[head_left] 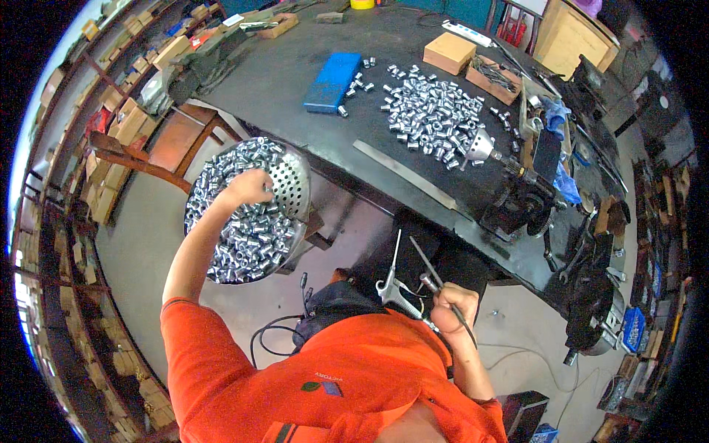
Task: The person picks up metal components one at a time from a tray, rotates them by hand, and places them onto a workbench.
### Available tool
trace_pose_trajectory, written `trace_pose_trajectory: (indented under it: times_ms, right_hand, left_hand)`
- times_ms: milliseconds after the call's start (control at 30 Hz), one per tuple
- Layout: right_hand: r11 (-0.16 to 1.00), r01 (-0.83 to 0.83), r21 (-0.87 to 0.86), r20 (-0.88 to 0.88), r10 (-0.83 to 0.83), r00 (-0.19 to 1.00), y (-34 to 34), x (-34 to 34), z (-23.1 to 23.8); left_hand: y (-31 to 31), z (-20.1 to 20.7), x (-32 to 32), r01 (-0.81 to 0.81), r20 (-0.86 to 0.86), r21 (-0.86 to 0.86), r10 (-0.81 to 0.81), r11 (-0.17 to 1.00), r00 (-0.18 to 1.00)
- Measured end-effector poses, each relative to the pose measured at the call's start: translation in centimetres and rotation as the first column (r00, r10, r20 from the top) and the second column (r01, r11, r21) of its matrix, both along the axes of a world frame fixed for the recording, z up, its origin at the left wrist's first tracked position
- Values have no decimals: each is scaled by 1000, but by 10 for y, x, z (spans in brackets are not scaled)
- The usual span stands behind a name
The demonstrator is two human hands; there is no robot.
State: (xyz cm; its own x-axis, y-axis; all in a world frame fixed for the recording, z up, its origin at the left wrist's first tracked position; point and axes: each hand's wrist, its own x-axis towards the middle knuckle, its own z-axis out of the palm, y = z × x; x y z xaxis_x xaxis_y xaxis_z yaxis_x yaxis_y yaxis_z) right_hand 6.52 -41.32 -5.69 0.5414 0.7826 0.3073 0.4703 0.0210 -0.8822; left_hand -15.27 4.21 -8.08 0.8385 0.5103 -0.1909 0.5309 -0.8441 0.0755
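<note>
My left hand (254,187) is over a round perforated metal basin (294,177) heaped with small shiny cylindrical metal fittings (251,244). Its fingers are curled closed beside the bare, holed part of the basin; whatever they hold is hidden. Close to my body, my right hand (453,308) is wrapped round a slim dark rod (426,260), perhaps a file, that slants up and to the left. A small metal fitting (428,281) shows at its fingertips. Just left of this hand is an air blow gun (399,295) with a long thin nozzle pointing up.
On the dark workbench (273,81) lie a pile of fittings (436,114), a blue box (332,83), a flat metal bar (405,174) and a perforated scoop (480,145). A bench vise (521,196) is at its right edge. A wooden chair (173,148) stands behind the basin.
</note>
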Motion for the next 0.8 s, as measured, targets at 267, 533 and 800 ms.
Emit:
trace_pose_trajectory:
  times_ms: [267, 533, 800]
  right_hand:
    - [998, 56, -13, 90, -54, 994, -7, -1, -4]
    - [997, 39, -63, 25, -38, 999, -7, -4, -2]
    - [998, -6, -60, 41, 8, 999, -7, -2, 1]
  left_hand:
    - [-29, 0, -6, 97, -37, -40, -99, 994, 994]
    - [-28, -3, -3, 112, -48, -9, -113, 994, 992]
    - [-37, 8, 14, 110, 104, 50, -115, 993, 988]
